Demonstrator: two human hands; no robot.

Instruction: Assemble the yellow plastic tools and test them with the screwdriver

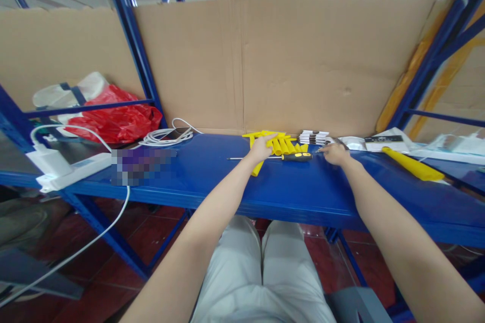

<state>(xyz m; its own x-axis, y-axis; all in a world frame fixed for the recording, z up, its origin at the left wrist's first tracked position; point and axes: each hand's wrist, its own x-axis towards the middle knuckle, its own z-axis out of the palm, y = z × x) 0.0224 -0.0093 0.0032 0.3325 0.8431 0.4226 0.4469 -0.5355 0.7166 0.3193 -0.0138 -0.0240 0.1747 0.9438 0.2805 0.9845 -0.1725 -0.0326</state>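
My left hand [260, 148] lies over a row of yellow T-shaped plastic pieces [281, 146], one finger stretched out to the right across them. The stem of one yellow piece [257, 168] shows below that hand; whether it is gripped, I cannot tell. In front of the row lies a screwdriver [297, 157] with a black and yellow handle, its thin shaft pointing left and passing by my left hand. My right hand [335, 153] is low on the table beyond the handle's end, fingertips together at small metallic bits too tiny to name.
Behind my right hand sit a stack of white packets with dark bands [313, 137] and a white package with a black label [384, 142]. A yellow-handled item [413, 164] lies right. Leftward are a coiled white cable [166, 136], a power strip [81, 169] and a red bag [117, 116]. Cardboard [303, 60] walls the back.
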